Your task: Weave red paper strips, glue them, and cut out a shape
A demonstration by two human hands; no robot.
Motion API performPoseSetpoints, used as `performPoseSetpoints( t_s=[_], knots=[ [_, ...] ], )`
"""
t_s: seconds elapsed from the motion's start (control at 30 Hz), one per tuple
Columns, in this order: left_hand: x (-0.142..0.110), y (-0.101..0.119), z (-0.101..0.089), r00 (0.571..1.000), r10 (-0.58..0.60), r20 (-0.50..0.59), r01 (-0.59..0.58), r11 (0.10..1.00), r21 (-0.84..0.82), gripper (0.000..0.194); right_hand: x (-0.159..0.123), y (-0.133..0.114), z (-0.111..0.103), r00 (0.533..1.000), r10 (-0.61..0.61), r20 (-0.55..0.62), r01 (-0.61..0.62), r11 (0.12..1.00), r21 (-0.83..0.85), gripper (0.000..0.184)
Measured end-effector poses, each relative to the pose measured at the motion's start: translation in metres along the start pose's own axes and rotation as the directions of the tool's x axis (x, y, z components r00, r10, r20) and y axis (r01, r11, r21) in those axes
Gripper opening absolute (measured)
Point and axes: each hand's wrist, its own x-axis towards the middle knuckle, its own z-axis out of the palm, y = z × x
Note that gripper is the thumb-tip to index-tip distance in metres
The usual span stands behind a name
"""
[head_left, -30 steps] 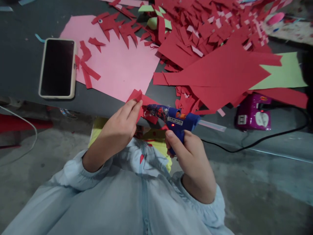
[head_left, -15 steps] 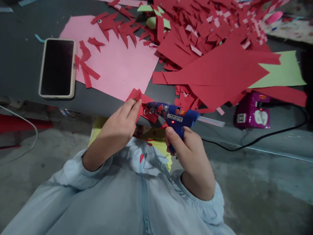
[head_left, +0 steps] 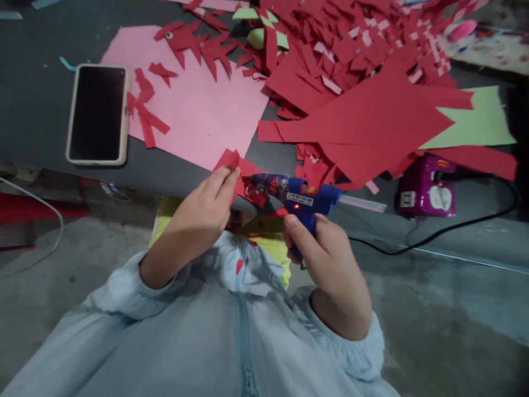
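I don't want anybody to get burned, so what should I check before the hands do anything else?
1. Right hand holding the glue gun: ok.
2. Gun's little light on: ok, it glows red.
3. Glue stick loaded: ok, it pokes out of the back.
4. Left hand on the red paper: ok, though its thumb is hidden.
5. Gun's tip well away from the left hand: not ok, it looks very close to the fingertips.
6. Glue hot enough: cannot tell, pictures don't show heat.

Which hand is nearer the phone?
Left. The left hand, on red paper, is below and right of the phone; the right hand, holding the glue gun, is farther right.
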Motion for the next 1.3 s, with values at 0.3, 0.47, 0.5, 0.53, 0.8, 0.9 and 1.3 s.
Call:
performPoseSetpoints(
  t_s=[0.3,0.47,0.5,0.53,0.8,0.9,1.3],
  knots=[
    [0.001,0.001,-0.001,1.0,0.005,0.004,-0.005,1.0,0.015,0.05,0.002,-0.002,0.0,0.999,0.01,0.033,-0.009,1.0,-0.024,0.057],
    [0.001,0.002,-0.002,1.0,0.003,0.0,-0.003,1.0,-0.005,0.05,0.001,-0.001,-0.004,1.0,-0.001,0.011,0.001,0.999,-0.036,0.056],
    [0.001,0.002,-0.002,1.0,0.001,0.003,-0.001,1.0,-0.007,0.051,0.0,0.0,-0.005,1.0,0.005,0.01,-0.005,1.0,-0.022,0.055],
    [0.001,0.002,-0.003,1.0,-0.002,0.005,0.002,1.0,-0.007,0.051,-0.002,0.002,-0.007,1.0,0.012,0.013,-0.012,1.0,0.005,0.054],
    [0.0,0.005,-0.006,1.0,-0.007,-0.029,0.005,0.997,-0.077,0.032,-0.017,0.011,-0.019,0.971,0.089,-0.222,-0.011,0.944,0.33,0.039],
    [0.001,0.004,-0.004,0.999,0.003,-0.044,-0.004,1.0,-0.03,0.033,-0.018,0.011,-0.021,0.958,0.112,-0.264,-0.008,0.931,0.364,0.035],
    [0.011,0.012,0.002,0.999,0.045,0.014,-0.047,0.982,0.183,0.042,-0.013,0.016,-0.017,0.983,0.056,-0.173,0.005,0.943,0.333,0.04]
  ],
)
